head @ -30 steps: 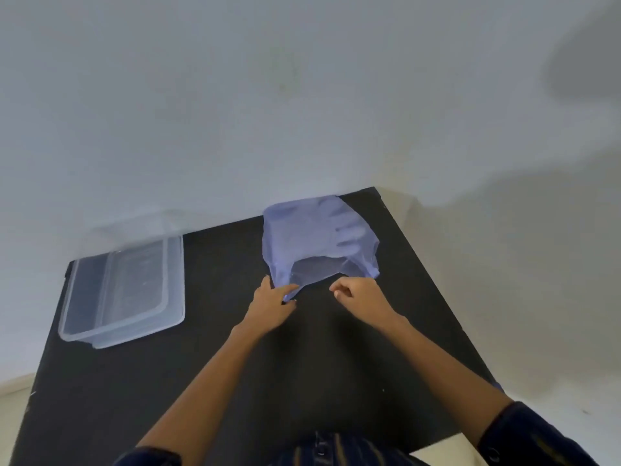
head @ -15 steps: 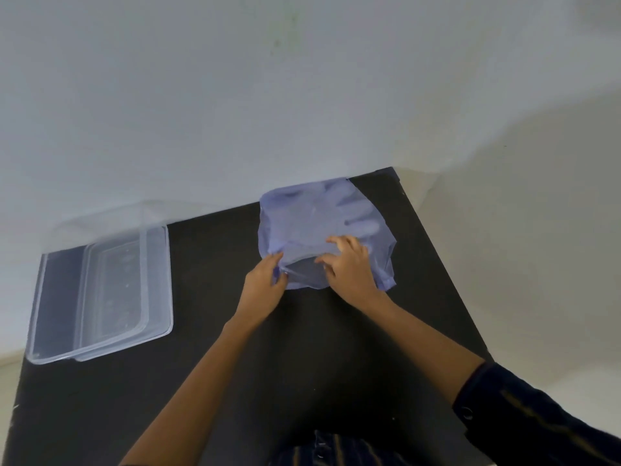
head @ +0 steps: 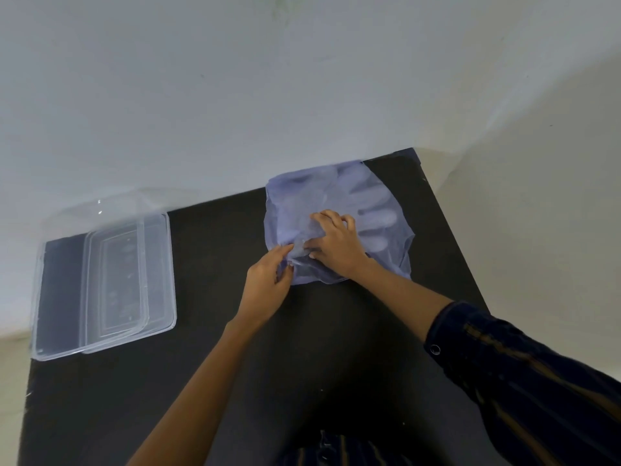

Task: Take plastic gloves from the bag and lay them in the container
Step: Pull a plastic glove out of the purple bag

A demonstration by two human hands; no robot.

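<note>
A translucent bluish bag (head: 383, 237) lies on the far right part of the black table (head: 302, 348), with pale plastic gloves (head: 373, 213) showing through it. My left hand (head: 268, 287) pinches the bag's near open edge. My right hand (head: 336, 243) lies on the bag at its opening, its fingers pressing into the plastic; whether they are inside the bag or gripping a glove is hidden. A clear rectangular container (head: 60, 297) rests at the table's left, far from both hands.
A clear lid (head: 134, 274) lies partly over the container's right side. A white wall (head: 235, 95) runs along the table's far edge. The table's right edge drops off just beyond the bag.
My right hand has slid farther up onto the bag from its near edge. My left hand has kept its pinch on the opening. The head view has shifted slightly.
</note>
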